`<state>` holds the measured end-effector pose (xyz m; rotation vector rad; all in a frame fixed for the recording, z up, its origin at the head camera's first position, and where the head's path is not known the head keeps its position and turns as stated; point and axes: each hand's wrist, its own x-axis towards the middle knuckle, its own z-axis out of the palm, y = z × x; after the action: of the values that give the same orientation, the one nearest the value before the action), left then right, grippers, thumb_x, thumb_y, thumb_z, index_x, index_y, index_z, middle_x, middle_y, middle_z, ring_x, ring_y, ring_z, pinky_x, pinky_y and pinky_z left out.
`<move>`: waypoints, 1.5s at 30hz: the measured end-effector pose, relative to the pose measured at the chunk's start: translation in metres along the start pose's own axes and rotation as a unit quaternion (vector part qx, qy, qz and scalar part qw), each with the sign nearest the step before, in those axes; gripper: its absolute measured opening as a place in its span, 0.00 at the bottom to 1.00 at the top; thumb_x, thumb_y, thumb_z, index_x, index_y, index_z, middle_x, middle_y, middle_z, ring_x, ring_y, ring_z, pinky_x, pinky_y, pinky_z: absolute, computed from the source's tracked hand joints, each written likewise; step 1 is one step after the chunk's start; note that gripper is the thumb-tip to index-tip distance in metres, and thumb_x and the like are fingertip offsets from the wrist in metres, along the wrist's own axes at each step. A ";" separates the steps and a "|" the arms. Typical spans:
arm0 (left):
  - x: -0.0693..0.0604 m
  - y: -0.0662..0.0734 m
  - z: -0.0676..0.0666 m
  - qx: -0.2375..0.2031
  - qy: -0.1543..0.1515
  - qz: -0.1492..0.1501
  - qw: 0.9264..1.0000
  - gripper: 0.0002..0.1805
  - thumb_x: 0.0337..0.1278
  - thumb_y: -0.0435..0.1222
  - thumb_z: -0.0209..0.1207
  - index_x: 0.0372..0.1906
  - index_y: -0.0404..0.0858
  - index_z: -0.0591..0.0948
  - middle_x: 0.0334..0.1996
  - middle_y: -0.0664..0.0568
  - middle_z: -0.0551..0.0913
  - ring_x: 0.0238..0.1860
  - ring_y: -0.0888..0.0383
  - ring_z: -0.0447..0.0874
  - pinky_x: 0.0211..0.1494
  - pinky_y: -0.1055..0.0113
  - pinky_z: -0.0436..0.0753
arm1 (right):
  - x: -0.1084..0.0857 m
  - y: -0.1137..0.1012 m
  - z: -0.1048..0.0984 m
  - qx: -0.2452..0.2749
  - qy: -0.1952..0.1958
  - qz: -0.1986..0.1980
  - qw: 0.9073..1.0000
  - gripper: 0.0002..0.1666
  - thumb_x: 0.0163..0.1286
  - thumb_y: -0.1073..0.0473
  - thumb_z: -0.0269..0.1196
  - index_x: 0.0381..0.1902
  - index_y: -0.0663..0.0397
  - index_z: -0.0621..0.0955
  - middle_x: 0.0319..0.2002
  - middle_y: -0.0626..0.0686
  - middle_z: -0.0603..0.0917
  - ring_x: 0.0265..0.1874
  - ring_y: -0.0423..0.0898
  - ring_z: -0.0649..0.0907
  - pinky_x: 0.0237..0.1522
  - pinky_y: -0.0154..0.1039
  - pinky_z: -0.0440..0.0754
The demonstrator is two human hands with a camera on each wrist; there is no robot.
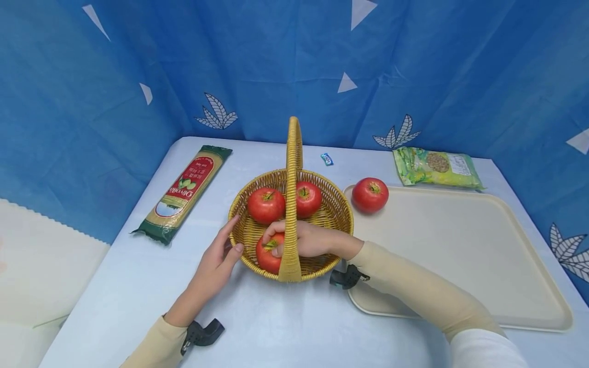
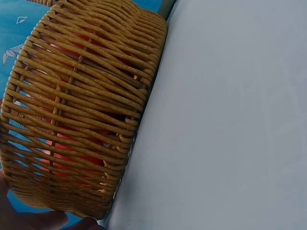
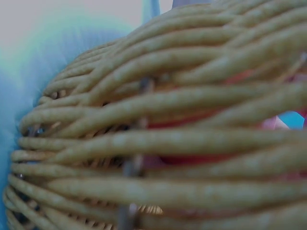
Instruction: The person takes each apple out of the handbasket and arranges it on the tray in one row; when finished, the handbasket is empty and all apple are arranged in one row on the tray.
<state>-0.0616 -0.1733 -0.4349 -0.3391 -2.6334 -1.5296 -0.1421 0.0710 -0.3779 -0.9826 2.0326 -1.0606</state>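
Observation:
A yellow wicker basket (image 1: 338, 204) with a tall handle holds three red apples. My right hand (image 1: 313, 239) reaches in beneath the handle, its fingers curled round the nearest apple (image 1: 267, 259). Two other apples, one at left (image 1: 266, 205) and one behind the handle (image 1: 308, 198), lie farther back. At the basket's left rim is my left hand (image 1: 215, 263), thumb and fingers spread against the wicker. The left wrist view has the basket's woven side (image 2: 81, 105) with fingertips at its lower edge; woven strands (image 3: 182, 143) fill most of the right wrist view.
A beige tray (image 1: 460, 245) lies at right, with another red apple (image 1: 370, 195) at its back left corner. Behind it is a green bag (image 1: 437, 168). A small blue packet (image 1: 327, 159) sits behind the basket, and a long pasta package (image 1: 184, 194) lies at left.

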 end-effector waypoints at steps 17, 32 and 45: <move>0.000 -0.002 0.001 0.003 -0.002 0.006 1.000 0.34 0.76 0.34 0.51 0.81 0.42 0.57 0.80 0.40 0.60 0.74 0.36 0.68 0.69 0.41 0.77 | -0.004 0.000 -0.002 -0.004 0.012 -0.019 1.000 0.16 0.72 0.54 0.64 0.56 0.46 0.82 0.56 0.47 0.84 0.56 0.42 0.78 0.60 0.40 0.78; 0.001 -0.004 0.003 -0.002 -0.002 0.021 1.000 0.34 0.76 0.33 0.51 0.81 0.40 0.57 0.80 0.38 0.59 0.74 0.36 0.68 0.69 0.42 0.76 | -0.038 0.002 -0.032 0.006 0.107 -0.031 0.994 0.22 0.69 0.61 0.65 0.61 0.56 0.81 0.62 0.56 0.82 0.64 0.54 0.75 0.62 0.46 0.83; 0.000 -0.005 0.000 0.000 0.000 0.026 1.000 0.34 0.76 0.32 0.50 0.81 0.40 0.56 0.80 0.38 0.58 0.75 0.36 0.66 0.69 0.42 0.76 | -0.089 0.006 -0.072 0.054 0.179 -0.038 0.982 0.22 0.72 0.65 0.63 0.63 0.62 0.79 0.68 0.63 0.76 0.65 0.52 0.77 0.54 0.36 0.87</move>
<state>-0.0626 -0.1754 -0.4396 -0.4043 -2.6022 -1.5142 -0.1553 0.1750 -0.3318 -0.8675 2.2035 -1.4616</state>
